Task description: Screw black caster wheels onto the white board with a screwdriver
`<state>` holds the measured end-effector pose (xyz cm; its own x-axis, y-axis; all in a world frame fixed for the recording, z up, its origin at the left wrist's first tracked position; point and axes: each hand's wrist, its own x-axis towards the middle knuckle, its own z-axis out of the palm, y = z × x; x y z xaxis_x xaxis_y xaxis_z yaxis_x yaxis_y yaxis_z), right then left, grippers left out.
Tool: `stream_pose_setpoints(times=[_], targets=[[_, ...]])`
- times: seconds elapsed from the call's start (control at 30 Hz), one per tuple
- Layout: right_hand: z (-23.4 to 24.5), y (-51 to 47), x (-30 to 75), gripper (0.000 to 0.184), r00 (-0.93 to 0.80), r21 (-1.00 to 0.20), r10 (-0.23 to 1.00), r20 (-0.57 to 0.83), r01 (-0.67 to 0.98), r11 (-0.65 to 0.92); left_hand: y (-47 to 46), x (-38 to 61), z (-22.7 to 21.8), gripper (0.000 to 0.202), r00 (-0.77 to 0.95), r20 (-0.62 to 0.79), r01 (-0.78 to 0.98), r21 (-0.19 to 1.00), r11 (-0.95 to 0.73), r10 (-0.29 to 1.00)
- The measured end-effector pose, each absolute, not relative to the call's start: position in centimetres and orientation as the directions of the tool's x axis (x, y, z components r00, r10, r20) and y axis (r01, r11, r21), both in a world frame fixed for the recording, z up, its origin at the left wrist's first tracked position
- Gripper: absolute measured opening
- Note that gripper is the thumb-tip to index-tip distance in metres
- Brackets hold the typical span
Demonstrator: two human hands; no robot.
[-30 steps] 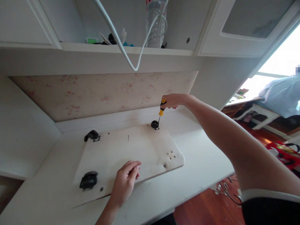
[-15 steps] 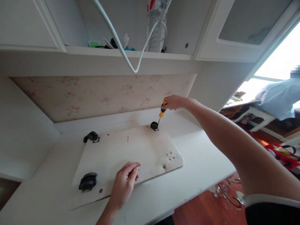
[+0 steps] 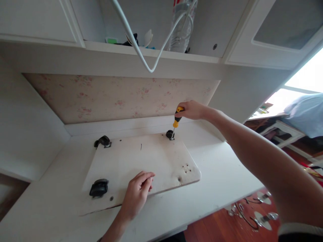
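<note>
My right hand [image 3: 191, 110] grips a yellow and black screwdriver [image 3: 176, 121] by its handle. The shaft points down, its tip at the metal plate of a black caster [image 3: 170, 134] on the far right corner of a white board [image 3: 156, 158]. Over the board's near edge is my left hand [image 3: 138, 190], fingers curled with thumb against fingertips; whatever they may hold is hidden. Two more casters sit on the board's left side: one at the far corner [image 3: 103, 141], one at the near corner [image 3: 99, 188]. Bare screw holes [image 3: 186, 168] mark the near right corner.
Beneath the board is a white desk [image 3: 217, 181]. A white cable [image 3: 150, 70] hangs in front of the shelf, where a plastic bottle [image 3: 180, 33] stands. Lamp-like metal and glass parts [image 3: 262, 218] lie on the red wooden floor. At right, part of a person's light clothing [image 3: 308, 111] shows.
The view has shifted slightly. The screwdriver has gone from beside the caster wheel to its mounting plate and stands a little more upright. My left hand keeps its curled pose.
</note>
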<state>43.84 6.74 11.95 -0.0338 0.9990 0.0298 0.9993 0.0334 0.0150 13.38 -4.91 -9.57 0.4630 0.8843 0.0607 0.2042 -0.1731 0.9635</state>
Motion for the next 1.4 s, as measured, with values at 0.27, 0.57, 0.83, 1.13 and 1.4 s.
stream_pose_setpoints(times=[0.27,0.57,0.83,1.13,1.4], targets=[[11.0,7.1,43.1,0.029,-0.070,0.022,0.998,0.009,0.997,0.070,-5.0,13.3,-9.3,0.031,0.463,0.058,0.207,0.963,-0.171,0.884],[10.2,7.7,42.3,0.035,-0.074,0.094,0.996,0.051,0.993,0.069,-5.0,13.2,-9.5,0.031,0.473,0.060,0.189,0.967,-0.168,0.879],[10.3,8.2,42.4,0.037,-0.076,0.131,0.995,0.061,0.989,0.067,-4.9,13.2,-9.5,0.030,0.473,0.074,0.177,0.968,-0.177,0.878],[8.9,8.6,42.4,0.037,-0.074,0.147,0.997,0.022,0.987,0.070,-5.0,13.0,-9.2,0.030,0.476,0.058,0.176,0.971,-0.160,0.877],[8.8,8.4,42.1,0.037,-0.068,0.154,0.998,-0.005,0.986,0.068,-5.1,13.0,-9.3,0.030,0.481,0.056,0.186,0.969,-0.163,0.875]])
